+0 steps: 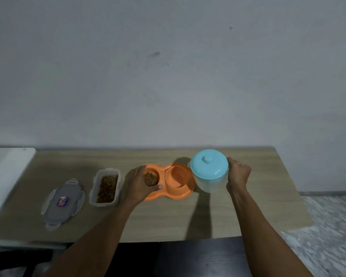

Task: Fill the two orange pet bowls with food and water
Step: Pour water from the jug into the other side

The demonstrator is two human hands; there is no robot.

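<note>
An orange double pet bowl (185, 193) sits mid-table. Its left bowl holds brown kibble (150, 179); its right bowl (177, 176) looks empty and dry. My left hand (137, 181) grips the left rim of the orange dish, thumb along the front edge. Just right of the dish stands a translucent water jug with a light blue lid (209, 164). My right hand (238, 173) is closed on the handle at the jug's right side. The jug stands upright, touching or nearly touching the dish.
A clear rectangular container of kibble (106, 187) stands open left of the dish, its grey clip lid (62, 202) lying further left. A white surface (6, 172) adjoins the wooden table (248, 216) at the left. The table's right edge drops to a speckled floor.
</note>
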